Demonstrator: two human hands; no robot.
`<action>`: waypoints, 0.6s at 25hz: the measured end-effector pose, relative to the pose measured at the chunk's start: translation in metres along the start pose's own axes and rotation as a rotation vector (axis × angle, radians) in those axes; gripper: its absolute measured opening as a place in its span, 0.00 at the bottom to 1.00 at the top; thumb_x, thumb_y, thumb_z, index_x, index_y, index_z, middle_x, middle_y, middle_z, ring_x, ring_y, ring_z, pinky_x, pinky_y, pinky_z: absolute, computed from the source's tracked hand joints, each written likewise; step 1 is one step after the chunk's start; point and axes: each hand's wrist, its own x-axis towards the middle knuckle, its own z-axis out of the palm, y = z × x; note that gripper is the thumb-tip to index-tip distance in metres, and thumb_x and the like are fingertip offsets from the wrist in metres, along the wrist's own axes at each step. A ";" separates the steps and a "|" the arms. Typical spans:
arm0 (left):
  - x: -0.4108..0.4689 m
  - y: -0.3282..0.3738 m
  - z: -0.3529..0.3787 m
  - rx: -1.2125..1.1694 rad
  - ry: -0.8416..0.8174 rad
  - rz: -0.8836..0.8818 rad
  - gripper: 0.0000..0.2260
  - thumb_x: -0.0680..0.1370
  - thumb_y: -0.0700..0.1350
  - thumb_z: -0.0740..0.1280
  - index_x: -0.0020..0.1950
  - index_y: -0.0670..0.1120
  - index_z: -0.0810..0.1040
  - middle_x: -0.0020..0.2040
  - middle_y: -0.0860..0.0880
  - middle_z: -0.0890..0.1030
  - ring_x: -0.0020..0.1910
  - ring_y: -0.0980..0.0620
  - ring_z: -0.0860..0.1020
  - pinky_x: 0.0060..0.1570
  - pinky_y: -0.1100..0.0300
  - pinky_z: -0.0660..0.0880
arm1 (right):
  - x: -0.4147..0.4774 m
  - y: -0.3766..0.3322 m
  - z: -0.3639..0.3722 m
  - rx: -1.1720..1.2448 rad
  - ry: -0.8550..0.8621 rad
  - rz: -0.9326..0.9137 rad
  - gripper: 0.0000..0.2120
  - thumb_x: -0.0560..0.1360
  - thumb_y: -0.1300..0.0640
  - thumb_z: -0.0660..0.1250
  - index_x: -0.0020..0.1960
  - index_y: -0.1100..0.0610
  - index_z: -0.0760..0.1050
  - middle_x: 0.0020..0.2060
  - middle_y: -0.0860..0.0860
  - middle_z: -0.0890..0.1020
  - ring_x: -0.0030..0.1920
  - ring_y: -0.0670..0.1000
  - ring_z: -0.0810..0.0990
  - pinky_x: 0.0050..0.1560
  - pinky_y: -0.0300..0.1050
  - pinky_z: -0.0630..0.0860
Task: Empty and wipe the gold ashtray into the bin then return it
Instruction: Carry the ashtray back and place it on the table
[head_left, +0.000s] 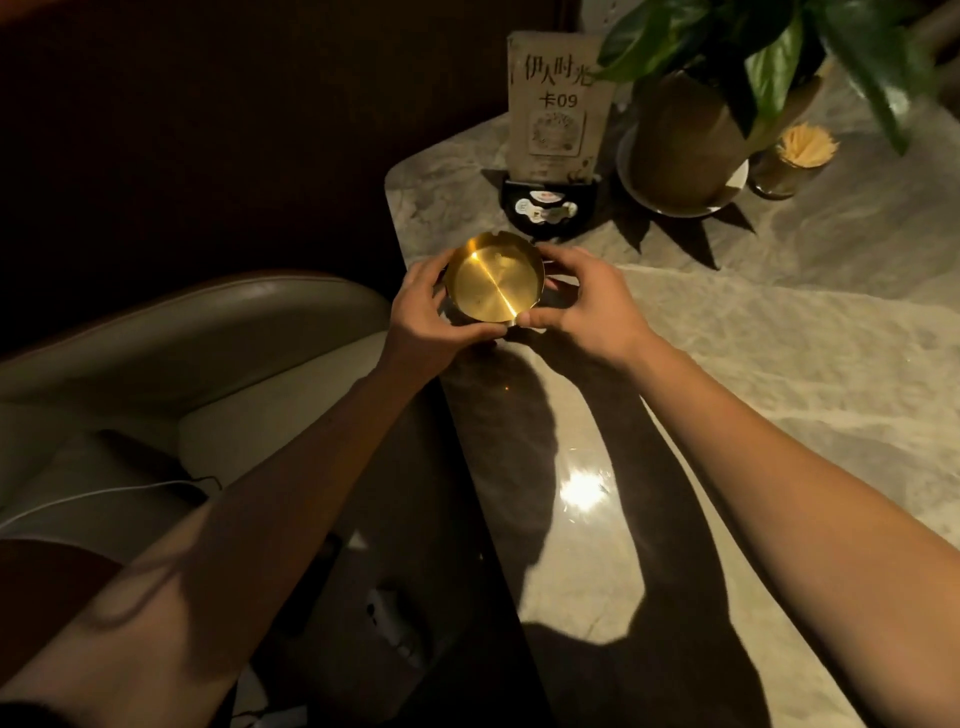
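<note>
The round gold ashtray (493, 280) is near the far left corner of the marble table (779, 364), its shiny inside facing up and looking bare. My left hand (423, 317) grips its left rim. My right hand (582, 306) grips its right side, thumb at the near rim. I cannot tell whether the ashtray rests on the table or is just above it. No bin is in view.
Just behind the ashtray stands a table-number card in a black base (556, 156). A potted plant on a white saucer (691, 140) and a toothpick holder (789, 161) sit at the back right. A beige leather seat (182, 364) with a white cable lies to the left.
</note>
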 end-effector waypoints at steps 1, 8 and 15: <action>0.007 -0.007 0.000 -0.013 0.013 -0.021 0.43 0.61 0.43 0.83 0.72 0.39 0.68 0.68 0.42 0.70 0.68 0.49 0.72 0.69 0.54 0.72 | 0.010 0.001 0.004 0.007 -0.009 -0.003 0.41 0.64 0.59 0.80 0.73 0.59 0.67 0.65 0.53 0.75 0.64 0.48 0.74 0.62 0.31 0.70; 0.046 -0.028 -0.009 -0.062 0.070 -0.081 0.45 0.61 0.40 0.83 0.74 0.38 0.66 0.70 0.42 0.68 0.69 0.49 0.71 0.70 0.52 0.71 | 0.059 0.003 0.019 0.016 -0.030 -0.003 0.40 0.66 0.61 0.78 0.74 0.59 0.65 0.67 0.52 0.75 0.63 0.43 0.72 0.54 0.22 0.67; 0.053 -0.039 -0.003 -0.074 0.079 -0.109 0.46 0.62 0.39 0.82 0.75 0.38 0.63 0.73 0.41 0.67 0.72 0.48 0.69 0.72 0.54 0.68 | 0.074 0.011 0.030 0.049 -0.073 0.058 0.41 0.66 0.62 0.78 0.75 0.59 0.64 0.69 0.54 0.74 0.67 0.51 0.74 0.69 0.44 0.71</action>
